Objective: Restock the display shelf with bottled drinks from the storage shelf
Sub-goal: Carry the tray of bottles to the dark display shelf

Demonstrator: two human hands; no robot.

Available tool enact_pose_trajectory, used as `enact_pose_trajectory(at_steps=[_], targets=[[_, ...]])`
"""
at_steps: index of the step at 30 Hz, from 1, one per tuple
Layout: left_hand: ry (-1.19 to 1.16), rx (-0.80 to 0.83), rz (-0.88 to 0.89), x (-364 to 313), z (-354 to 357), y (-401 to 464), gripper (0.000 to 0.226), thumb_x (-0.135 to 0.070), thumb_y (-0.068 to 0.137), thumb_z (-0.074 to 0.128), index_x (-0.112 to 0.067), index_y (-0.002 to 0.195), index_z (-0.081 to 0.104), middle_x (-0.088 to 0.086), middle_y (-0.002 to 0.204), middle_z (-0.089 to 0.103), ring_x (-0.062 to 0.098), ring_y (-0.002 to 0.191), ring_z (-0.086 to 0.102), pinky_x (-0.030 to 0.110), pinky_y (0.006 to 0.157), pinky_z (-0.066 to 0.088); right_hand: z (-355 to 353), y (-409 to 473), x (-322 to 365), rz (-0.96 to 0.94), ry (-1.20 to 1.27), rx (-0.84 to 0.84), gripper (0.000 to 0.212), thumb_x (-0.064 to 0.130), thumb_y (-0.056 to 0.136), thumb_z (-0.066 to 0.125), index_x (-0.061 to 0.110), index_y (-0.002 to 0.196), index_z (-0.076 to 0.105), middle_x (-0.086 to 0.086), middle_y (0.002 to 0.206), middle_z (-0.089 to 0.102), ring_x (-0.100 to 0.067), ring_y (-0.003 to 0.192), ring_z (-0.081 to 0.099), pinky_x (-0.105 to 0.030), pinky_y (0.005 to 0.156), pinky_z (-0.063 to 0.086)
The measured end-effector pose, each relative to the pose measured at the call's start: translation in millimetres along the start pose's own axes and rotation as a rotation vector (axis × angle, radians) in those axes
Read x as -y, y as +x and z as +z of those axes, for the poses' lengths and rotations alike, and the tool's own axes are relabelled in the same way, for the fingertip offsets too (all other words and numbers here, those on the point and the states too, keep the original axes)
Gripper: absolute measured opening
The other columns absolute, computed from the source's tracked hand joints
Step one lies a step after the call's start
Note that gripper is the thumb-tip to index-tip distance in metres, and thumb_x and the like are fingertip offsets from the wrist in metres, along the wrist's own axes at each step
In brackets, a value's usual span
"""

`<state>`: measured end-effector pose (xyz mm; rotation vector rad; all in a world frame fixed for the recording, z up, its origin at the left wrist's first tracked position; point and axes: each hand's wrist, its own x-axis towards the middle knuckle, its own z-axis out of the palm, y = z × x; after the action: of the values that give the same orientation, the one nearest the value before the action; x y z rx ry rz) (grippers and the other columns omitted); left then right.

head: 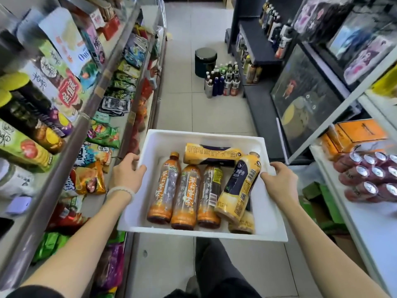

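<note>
Both the left hand [126, 172] and right hand [279, 179] curled their fingers [269, 176] over the white tray [202, 135], which held orange-labelled tea bottles [185, 196] and yellow-and-navy bottles [239, 188] lying flat.

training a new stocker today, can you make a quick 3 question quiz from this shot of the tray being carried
1. True or false: the white tray is held by both the left hand and the right hand.
2. How many orange-label tea bottles lie side by side in the tray? A) one B) three C) six
3. Fill in: the cluster of bottles standing on the floor ahead is next to a dark ____.

Key: 1 true; 2 B; 3 bin.
</note>
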<state>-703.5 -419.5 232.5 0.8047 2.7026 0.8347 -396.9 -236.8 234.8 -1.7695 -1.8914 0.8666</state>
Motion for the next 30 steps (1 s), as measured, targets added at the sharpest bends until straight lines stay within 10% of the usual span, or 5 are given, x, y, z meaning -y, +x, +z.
enact_pose_trajectory(at_steps=[30], targets=[[-0.045, 0.0, -0.052, -85.1, 32.5, 530.4, 0.011, -0.026, 0.085, 0.059, -0.02, 0.094, 0.055, 0.008, 0.07, 0.059, 0.031, 0.069, 0.056, 0.033, 0.059, 0.04, 199.9, 428.7, 298.2, -0.097, -0.054, 0.006, 0.04, 0.025, 0.085, 0.059, 0.009, 0.122, 0.059, -0.012, 0.119, 0.064, -0.028, 0.11, 0.056, -0.025, 0.079, 0.033]])
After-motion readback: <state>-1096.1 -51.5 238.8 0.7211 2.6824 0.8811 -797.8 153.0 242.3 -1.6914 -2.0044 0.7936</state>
